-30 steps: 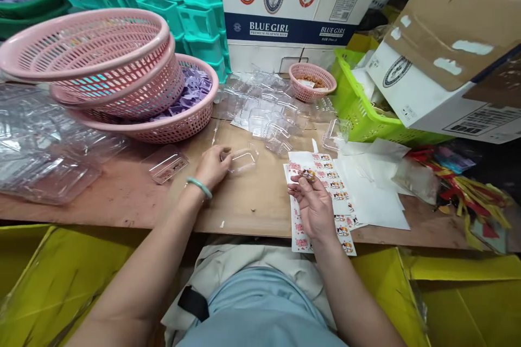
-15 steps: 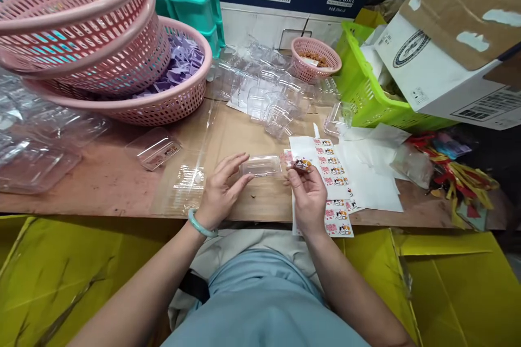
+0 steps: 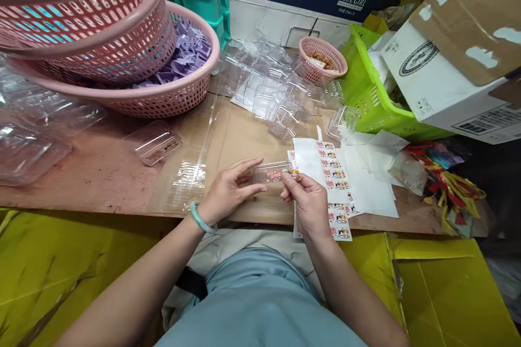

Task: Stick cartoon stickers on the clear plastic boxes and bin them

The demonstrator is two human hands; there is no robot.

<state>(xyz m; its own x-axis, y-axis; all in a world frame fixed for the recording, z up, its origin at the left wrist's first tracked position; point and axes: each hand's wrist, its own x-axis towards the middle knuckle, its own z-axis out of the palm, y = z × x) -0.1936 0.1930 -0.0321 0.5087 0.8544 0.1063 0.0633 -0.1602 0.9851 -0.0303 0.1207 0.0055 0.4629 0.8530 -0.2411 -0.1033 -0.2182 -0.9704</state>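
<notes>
A small clear plastic box lies on the brown cardboard in front of me. My left hand, with a pale green bangle at the wrist, spans the box's left end, thumb and index finger on opposite long sides. A sticker with pink lettering and a cat picture lies over the box top. Its right end is pinched between the thumb and fingers of my right hand. How much of the sticker touches the plastic I cannot tell. Sticker sheets with cat pictures lie beside my right hand.
Another clear box with a sticker stands left. Clear boxes are heaped behind. Pink baskets, one with purple pieces, stand back left. A small pink basket, a green basket and a carton stand back right.
My right hand has brought the sticker left and laid it over the box. My left hand has shifted right with the box, which sits slightly tilted.
</notes>
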